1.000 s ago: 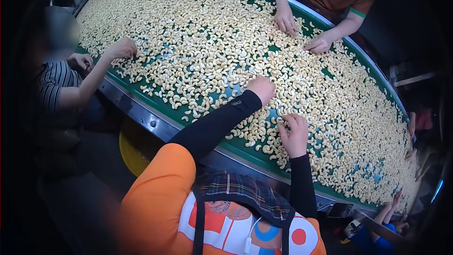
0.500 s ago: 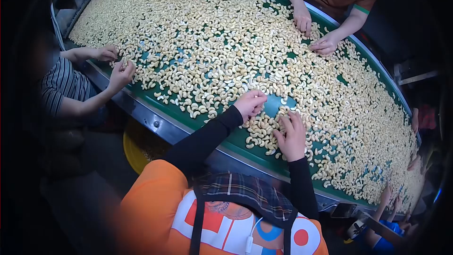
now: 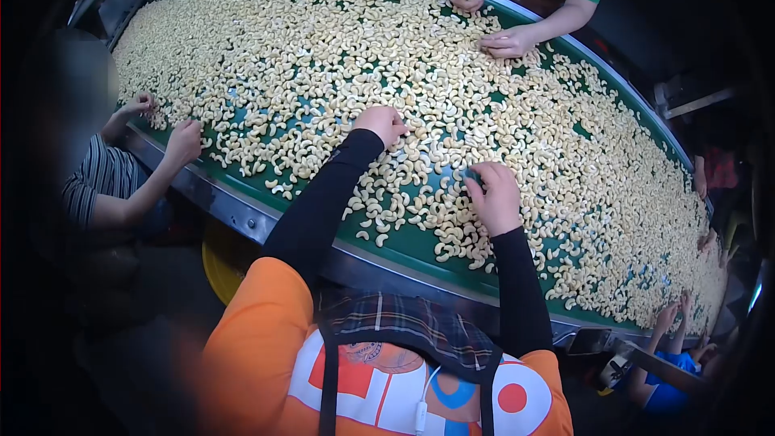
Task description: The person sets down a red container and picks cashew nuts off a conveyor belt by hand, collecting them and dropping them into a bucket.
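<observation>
A bright orange shirt [image 3: 257,335] is showing white, red and blue printing [image 3: 515,398] on its front, with snug black sleeves [image 3: 319,198] extending past its own orange ones. A dark plaid apron [image 3: 416,331] is hanging from black straps [image 3: 330,379], and a white cable [image 3: 421,416] is dangling between them.

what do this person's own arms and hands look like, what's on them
The left hand and right hand are ungloved. Close-fitting black sleeves cover both arms from the wrists up to the wide, plain orange sleeves of the top. Any small marking on the black fabric is too unclear to read.
</observation>
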A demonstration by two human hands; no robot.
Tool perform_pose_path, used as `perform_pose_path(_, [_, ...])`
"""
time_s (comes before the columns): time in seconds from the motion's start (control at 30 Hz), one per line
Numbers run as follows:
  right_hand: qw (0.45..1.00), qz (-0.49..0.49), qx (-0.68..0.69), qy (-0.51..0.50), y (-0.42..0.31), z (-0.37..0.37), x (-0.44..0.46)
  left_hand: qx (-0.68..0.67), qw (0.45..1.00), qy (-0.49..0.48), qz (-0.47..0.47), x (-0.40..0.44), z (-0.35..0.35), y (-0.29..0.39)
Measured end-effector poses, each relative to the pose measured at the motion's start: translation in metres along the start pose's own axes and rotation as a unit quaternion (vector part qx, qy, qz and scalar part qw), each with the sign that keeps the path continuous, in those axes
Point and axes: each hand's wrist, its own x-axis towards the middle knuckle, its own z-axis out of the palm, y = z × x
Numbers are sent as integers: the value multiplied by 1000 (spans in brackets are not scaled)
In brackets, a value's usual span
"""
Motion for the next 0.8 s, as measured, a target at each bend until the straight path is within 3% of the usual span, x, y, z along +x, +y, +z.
perform_pose_path(0.1, [998,36,1,54,11,18,37,-344,931,7,122,-6,34,-18])
perform_pose_path(0.2, [994,72,1,76,32,36,52,-408,905,-65,106,-11,40,-8])
perform_pose_path(0.33, [988,132,-8,74,47,47,53,-533,824,-185,54,-13,51,11])
perform_pose_path(0.4, [982,176,-57,25,48,47,45,-564,797,-212,38,-10,58,19])
perform_pose_path(0.47, [977,198,-84,3,36,34,42,-354,916,-141,126,-6,56,44])
perform_pose_path(0.5, [967,221,-122,-20,28,25,39,-355,915,-143,128,-4,56,49])
perform_pose_path(0.57, [941,267,-195,-67,18,15,34,-114,961,-48,247,-2,59,54])
perform_pose_path(0.6, [940,271,-196,-66,19,15,34,12,953,1,301,0,61,55])
perform_pose_path(0.7, [978,194,-70,41,25,19,32,86,952,-19,292,-1,61,61])
perform_pose_path(0.77, [979,191,-66,23,24,21,24,123,949,-32,290,-4,58,59])
perform_pose_path(0.8, [982,180,-61,1,23,20,21,45,956,-78,278,-6,53,52])
